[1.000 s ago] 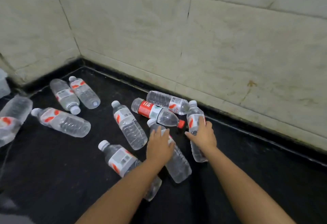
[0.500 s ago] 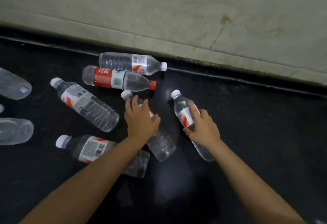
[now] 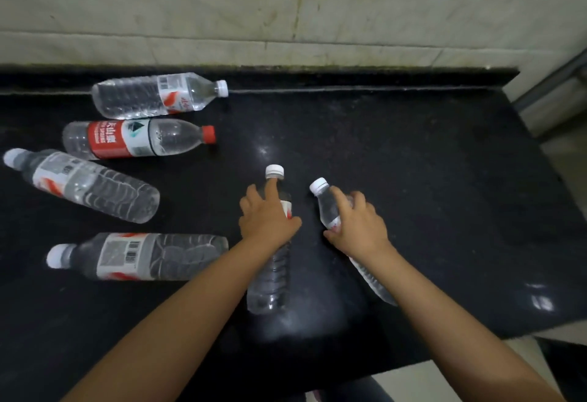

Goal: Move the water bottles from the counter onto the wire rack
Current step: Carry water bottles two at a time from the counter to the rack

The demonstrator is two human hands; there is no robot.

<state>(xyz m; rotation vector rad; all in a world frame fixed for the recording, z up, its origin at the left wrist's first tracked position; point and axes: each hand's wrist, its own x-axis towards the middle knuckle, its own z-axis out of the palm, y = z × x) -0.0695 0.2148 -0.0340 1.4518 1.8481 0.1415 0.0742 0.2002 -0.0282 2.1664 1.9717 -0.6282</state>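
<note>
Held pair, black counter [image 3: 413, 163]: our left hand [image 3: 266, 220] grips one water bottle [image 3: 270, 281], our right hand [image 3: 359, 227] grips another [image 3: 328, 208]. Long axes run toward the wall, caps away from us. Four bottles lie further left; rack unseen.

Four bottles [image 3: 127, 188] left of hands [image 3: 268, 220]

A: that glossy black stone counter [image 3: 413, 179] runs right up to the stained off-white tiled wall [image 3: 222, 4], yeah?

B: yep. Pale floor [image 3: 406, 379] below its front edge, grey metal bar [image 3: 552, 84] past its right end.
</note>
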